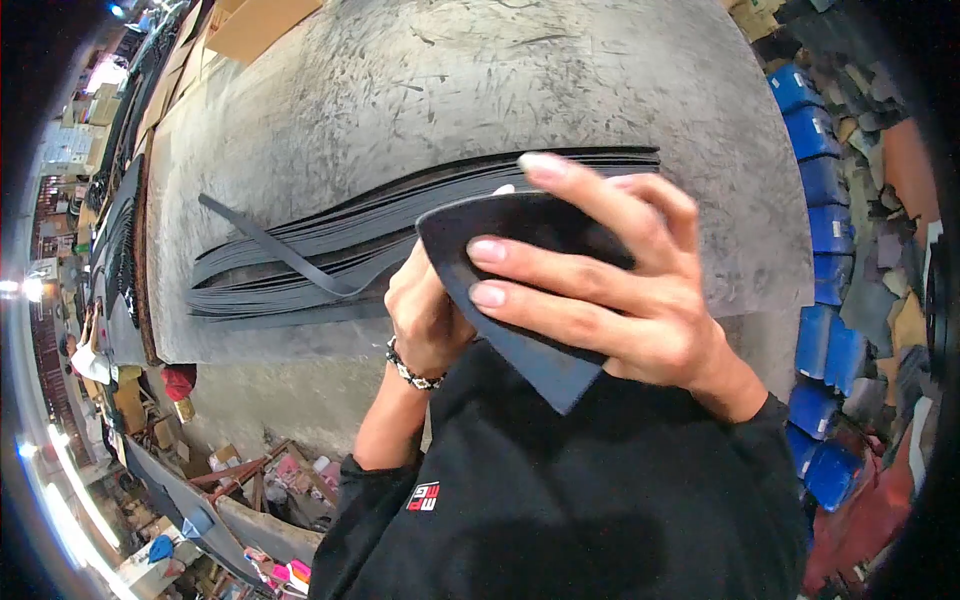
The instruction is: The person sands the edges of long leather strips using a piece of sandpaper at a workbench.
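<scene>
A dark, leather-like piece [545, 365] with a pointed lower corner is raised in front of my chest, bent over at its upper edge. My right hand [640, 290] grips it from the right, two fingers across its face and another finger lifted above it; the thumb is hidden. Partly behind the piece, my left hand [425, 305] is closed at its left edge, most of its fingers out of sight. A bundle of long dark strips [310, 225] lies on the table beyond my hands. One loose strip [275, 248] curls across the bundle towards my left hand.
The worn grey table [480, 90] has a cardboard box [262, 28] at its far left edge. Blue bins [830, 230] line the right side, with scraps piled beyond. Boxes and clutter [290, 480] sit low at the left.
</scene>
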The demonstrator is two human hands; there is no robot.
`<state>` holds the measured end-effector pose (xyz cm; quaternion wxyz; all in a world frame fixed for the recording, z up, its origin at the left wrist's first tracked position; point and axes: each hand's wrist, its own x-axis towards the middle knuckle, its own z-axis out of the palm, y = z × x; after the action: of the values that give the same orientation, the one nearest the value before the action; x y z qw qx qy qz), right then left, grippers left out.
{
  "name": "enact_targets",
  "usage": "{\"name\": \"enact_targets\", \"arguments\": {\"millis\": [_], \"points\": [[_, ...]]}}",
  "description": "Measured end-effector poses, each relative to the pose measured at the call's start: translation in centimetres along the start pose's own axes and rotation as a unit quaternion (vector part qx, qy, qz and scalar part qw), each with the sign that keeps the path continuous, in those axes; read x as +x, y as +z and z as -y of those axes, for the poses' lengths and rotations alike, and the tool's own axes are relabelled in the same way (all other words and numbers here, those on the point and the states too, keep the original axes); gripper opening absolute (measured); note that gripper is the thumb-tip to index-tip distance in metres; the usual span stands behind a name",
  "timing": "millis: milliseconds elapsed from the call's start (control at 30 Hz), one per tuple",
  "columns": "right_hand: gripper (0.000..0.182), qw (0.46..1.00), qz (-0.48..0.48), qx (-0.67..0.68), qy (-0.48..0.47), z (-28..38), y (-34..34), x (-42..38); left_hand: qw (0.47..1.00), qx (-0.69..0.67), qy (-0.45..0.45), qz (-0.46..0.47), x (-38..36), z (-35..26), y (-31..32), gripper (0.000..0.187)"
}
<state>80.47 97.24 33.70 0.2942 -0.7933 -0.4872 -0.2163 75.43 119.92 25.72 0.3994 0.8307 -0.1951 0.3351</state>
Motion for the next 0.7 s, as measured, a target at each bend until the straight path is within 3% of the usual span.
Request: {"name": "enact_targets", "arguments": {"millis": [67, 133, 200, 367, 533, 600, 700], "points": [[0.033, 1.000, -0.003, 0.018, -0.001, -1.1, 1.2, -0.6, 1.000, -0.024, -0.013, -0.006, 0.1, -0.1, 0.2, 0.029], [0.034, 0.997, 0.020, -0.067, 0.026, -3.5, 2.3, -1.5, 0.998, -0.056, -0.017, -0.029, 0.3, 0.3, 1.1, 0.028], [0.034, 0.996, 0.000, -0.069, 0.050, -3.4, 1.8, -1.4, 0.994, -0.090, 0.020, -0.061, 0.5, 1.2, 2.0, 0.023], [0.034, 1.000, -0.003, 0.022, -0.006, 0.1, 0.8, 0.0, 0.996, 0.067, 0.021, -0.046, -1.2, 0.9, 0.6, 0.025], [0.038, 0.997, 0.007, -0.058, 0.039, -4.2, 2.8, -1.5, 0.986, -0.148, -0.028, -0.073, 0.0, 0.8, 1.9, 0.021], [0.038, 0.999, -0.016, -0.028, 0.023, -2.2, 1.2, -0.2, 0.994, -0.076, -0.018, -0.074, -0.6, 0.7, 1.4, 0.020], [0.035, 0.999, -0.011, 0.041, 0.000, 0.1, 1.0, 0.6, 0.987, -0.072, -0.136, -0.047, -2.7, 1.0, 0.8, 0.020]]}}
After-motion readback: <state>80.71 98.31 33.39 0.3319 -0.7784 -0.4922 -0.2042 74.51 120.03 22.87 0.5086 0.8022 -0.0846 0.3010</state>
